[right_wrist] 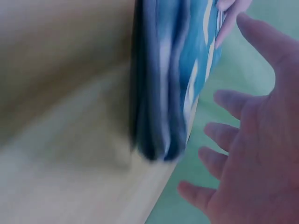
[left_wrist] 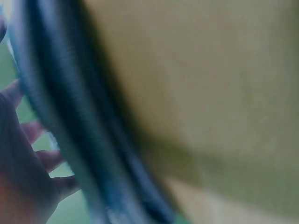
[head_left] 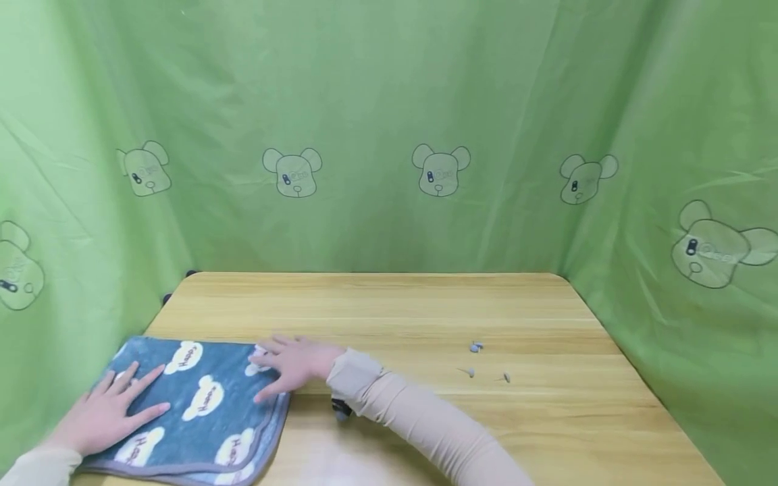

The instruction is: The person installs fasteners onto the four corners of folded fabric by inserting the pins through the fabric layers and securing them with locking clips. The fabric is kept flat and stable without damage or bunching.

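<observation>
A folded blue blanket (head_left: pixel 234 398) with white bear-head prints and a grey edge lies at the left of the table. My left hand (head_left: pixel 100 415) rests on its left part with the fingers spread and straight. Over its far right part is my right hand (head_left: pixel 298 364), fingers extended and apart. The right wrist view shows the stacked layers of the blanket (right_wrist: pixel 161 93) edge-on, beside the straight fingers of the right hand (right_wrist: pixel 261 140); contact there I cannot tell. Blurred blanket layers (left_wrist: pixel 70 93) stand beside the left hand (left_wrist: pixel 28 163) in the left wrist view.
Several small grey round-headed pieces (head_left: pixel 475 347) with thin stems lie on the wooden table (head_left: pixel 547 418), right of the middle. Green curtains (head_left: pixel 377 81) with bear outlines enclose the back and sides. A small dark device (head_left: pixel 342 408) hangs under the right wrist.
</observation>
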Action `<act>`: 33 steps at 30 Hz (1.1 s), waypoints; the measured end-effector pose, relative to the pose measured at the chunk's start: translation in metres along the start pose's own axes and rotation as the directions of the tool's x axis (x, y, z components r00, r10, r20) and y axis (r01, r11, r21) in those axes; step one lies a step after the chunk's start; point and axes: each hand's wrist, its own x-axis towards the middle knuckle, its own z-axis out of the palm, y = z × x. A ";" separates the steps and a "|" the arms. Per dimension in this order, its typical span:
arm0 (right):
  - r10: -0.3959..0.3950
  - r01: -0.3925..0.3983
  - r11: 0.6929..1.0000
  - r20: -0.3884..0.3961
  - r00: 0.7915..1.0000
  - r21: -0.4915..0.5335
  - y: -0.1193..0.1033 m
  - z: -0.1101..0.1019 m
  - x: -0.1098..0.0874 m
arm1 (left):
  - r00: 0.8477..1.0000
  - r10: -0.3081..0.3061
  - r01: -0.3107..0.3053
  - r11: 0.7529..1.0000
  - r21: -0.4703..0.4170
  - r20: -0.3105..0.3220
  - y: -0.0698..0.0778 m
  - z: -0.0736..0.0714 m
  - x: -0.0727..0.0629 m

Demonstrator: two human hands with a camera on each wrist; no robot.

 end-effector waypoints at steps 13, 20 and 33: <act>0.036 -0.034 0.999 0.105 0.994 -0.014 -0.030 0.005 0.010 | 0.999 -0.032 0.034 0.998 -0.053 0.041 -0.004 0.009 -0.004; 0.012 -0.017 0.999 0.101 0.995 0.040 -0.024 0.001 0.019 | 0.995 -0.058 0.062 0.996 -0.063 0.077 -0.003 0.006 0.007; 0.024 -0.029 0.990 0.034 0.999 0.139 0.010 0.004 0.032 | 0.991 -0.076 0.088 0.991 -0.103 0.114 0.006 0.002 0.036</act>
